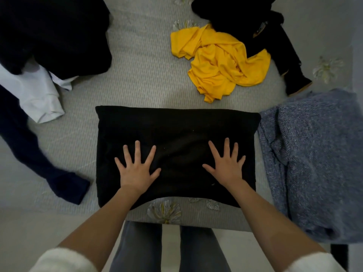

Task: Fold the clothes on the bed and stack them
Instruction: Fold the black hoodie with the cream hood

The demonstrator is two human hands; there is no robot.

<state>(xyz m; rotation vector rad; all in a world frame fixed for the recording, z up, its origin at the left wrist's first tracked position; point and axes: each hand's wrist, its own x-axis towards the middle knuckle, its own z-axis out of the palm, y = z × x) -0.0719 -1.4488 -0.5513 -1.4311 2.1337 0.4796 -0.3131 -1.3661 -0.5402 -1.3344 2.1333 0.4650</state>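
Head view: left hand (137,170) and right hand (225,165) press folded black garment (176,130); fingers spread wide.

ca. 7 garments (176,130), 2 hands (137,170) (225,166)

A folded black garment (176,138) lies near the front edge of the bed (141,75). The left hand (136,170) and right hand (227,166) press flat on it with fingers spread wide. A grey-blue knit sweater (314,158) touches its right side. A crumpled yellow shirt (218,61) lies farther back. A white garment (37,93) and a dark blue sleeve (39,154) lie on the left.
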